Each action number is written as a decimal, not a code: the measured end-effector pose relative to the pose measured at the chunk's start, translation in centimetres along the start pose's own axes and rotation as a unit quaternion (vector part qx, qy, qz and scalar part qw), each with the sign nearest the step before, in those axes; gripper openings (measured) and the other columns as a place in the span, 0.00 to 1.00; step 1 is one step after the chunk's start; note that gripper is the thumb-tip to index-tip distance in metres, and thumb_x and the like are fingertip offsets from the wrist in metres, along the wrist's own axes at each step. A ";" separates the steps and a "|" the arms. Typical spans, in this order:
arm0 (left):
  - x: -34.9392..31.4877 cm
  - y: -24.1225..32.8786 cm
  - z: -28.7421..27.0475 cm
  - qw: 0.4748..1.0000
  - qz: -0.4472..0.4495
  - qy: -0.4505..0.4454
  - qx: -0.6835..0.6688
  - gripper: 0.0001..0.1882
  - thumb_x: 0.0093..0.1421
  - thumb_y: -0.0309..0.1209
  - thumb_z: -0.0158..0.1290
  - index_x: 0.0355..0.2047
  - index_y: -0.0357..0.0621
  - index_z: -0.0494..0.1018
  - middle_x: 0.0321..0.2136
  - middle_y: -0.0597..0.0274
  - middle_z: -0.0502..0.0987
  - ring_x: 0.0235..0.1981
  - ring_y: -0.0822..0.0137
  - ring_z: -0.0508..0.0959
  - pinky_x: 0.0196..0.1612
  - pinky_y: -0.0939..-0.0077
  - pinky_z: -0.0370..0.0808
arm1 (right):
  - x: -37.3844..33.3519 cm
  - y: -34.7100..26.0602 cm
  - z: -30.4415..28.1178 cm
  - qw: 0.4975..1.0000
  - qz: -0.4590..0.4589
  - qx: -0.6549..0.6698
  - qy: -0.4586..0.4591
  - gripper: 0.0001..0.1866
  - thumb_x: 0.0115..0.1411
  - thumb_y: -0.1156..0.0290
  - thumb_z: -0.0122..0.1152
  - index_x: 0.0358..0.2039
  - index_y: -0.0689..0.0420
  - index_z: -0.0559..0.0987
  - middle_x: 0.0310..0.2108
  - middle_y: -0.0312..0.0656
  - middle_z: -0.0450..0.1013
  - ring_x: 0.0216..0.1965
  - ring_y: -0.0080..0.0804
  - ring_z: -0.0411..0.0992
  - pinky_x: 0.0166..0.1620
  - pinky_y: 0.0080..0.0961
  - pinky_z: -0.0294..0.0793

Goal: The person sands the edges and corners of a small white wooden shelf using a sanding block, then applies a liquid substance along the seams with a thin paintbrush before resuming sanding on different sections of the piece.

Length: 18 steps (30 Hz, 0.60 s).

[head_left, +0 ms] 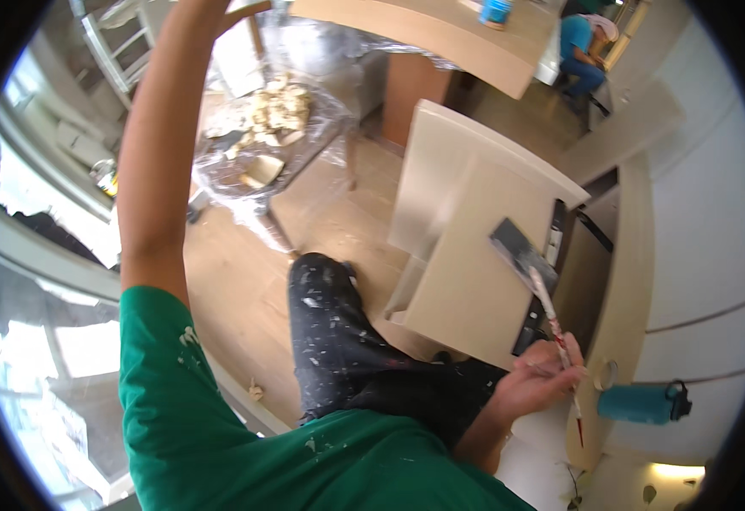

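A right hand (547, 375) held a long, paint-spattered tool (546, 300), the grip curled closely around its handle, its flat grey head over a beige panel (462, 281). Positioning the tool seemed the step in hand; guiding it called for a steady wrist. The left hand was out of view, its grip unknowable.

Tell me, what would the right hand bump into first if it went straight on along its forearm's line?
Probably the wood-coloured ledge beyond the right hand, then the white wall. Depth is unclear here, so it might pass over the ledge.
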<state>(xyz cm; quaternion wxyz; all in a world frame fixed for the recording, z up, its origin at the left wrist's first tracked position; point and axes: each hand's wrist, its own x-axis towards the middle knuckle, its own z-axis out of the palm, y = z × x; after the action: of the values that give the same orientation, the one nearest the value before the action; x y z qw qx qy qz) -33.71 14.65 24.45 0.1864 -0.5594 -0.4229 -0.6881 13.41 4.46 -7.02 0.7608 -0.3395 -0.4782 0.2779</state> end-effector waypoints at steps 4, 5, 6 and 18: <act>-6.2 -11.5 -8.3 0.943 -0.312 -0.035 -0.112 0.21 0.67 0.27 0.53 0.59 0.42 0.64 0.38 0.56 0.81 0.38 0.57 0.82 0.42 0.56 0.82 | 0.0 -0.2 0.2 0.999 0.016 0.006 -0.039 0.35 0.78 0.44 0.37 0.48 0.70 0.75 0.13 0.36 0.62 0.15 0.22 0.60 0.24 0.19 0.60; -8.0 -14.1 -9.5 0.948 -0.309 -0.044 -0.064 0.17 0.69 0.28 0.52 0.56 0.36 0.69 0.37 0.55 0.81 0.40 0.59 0.81 0.45 0.62 0.80 | 0.1 -0.2 -0.1 0.999 0.016 0.011 -0.047 0.35 0.77 0.44 0.40 0.49 0.71 0.76 0.14 0.34 0.61 0.16 0.22 0.61 0.24 0.20 0.60; -9.5 -15.8 -10.6 0.951 -0.303 -0.052 -0.016 0.15 0.70 0.29 0.52 0.52 0.31 0.74 0.36 0.53 0.80 0.41 0.62 0.81 0.48 0.68 0.79 | 0.2 -0.2 -0.4 0.998 0.013 0.018 -0.055 0.35 0.77 0.45 0.43 0.50 0.72 0.76 0.16 0.33 0.61 0.17 0.21 0.61 0.24 0.20 0.60; -26.3 -34.6 -17.9 0.835 -0.434 0.143 0.307 0.23 0.60 0.41 0.47 0.37 0.30 0.80 0.34 0.37 0.83 0.37 0.42 0.82 0.48 0.52 0.75 | 0.1 0.2 -0.4 0.999 0.000 0.004 -0.049 0.33 0.78 0.46 0.39 0.49 0.69 0.76 0.12 0.33 0.61 0.14 0.20 0.58 0.21 0.18 0.57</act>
<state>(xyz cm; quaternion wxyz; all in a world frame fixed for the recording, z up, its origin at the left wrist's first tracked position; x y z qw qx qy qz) -61.85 14.65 -13.10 0.0894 -0.1277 -0.7803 -0.6056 13.76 4.59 -7.27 0.7377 -0.3220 -0.5142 0.2961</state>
